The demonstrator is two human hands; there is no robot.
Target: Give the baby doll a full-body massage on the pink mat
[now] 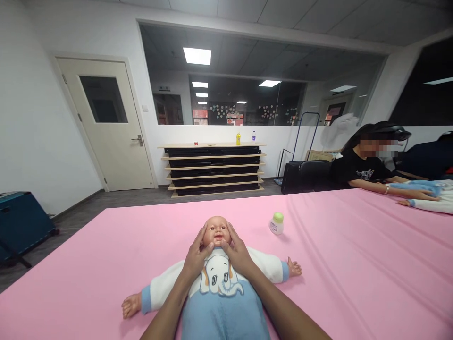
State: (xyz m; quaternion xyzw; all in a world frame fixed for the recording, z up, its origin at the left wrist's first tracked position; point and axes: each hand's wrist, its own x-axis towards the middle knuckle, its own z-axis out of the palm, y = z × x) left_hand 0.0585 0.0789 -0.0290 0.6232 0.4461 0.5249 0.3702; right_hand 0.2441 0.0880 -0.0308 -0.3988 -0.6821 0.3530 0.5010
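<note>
A baby doll (225, 311) lies on its back on the pink-covered table (88, 255), arms spread to both sides. It wears a white and blue outfit with an elephant on the chest. My left hand (198, 254) rests flat along one side of the doll's face, fingers stretched up the cheek and thumb near the chin. On the other side, my right hand (236, 250) lies the same way, its thumb also by the chin. Both palms frame the face without gripping. A small bottle with a green cap (277, 224) stands to the right, beyond the doll's arm.
At the far right of the table, another person (368, 165) in black has hands on a second doll (433, 196). Low stacked shelves (214, 170) with bottles on top stand by the wall behind. A blue suitcase (26, 224) is at the left.
</note>
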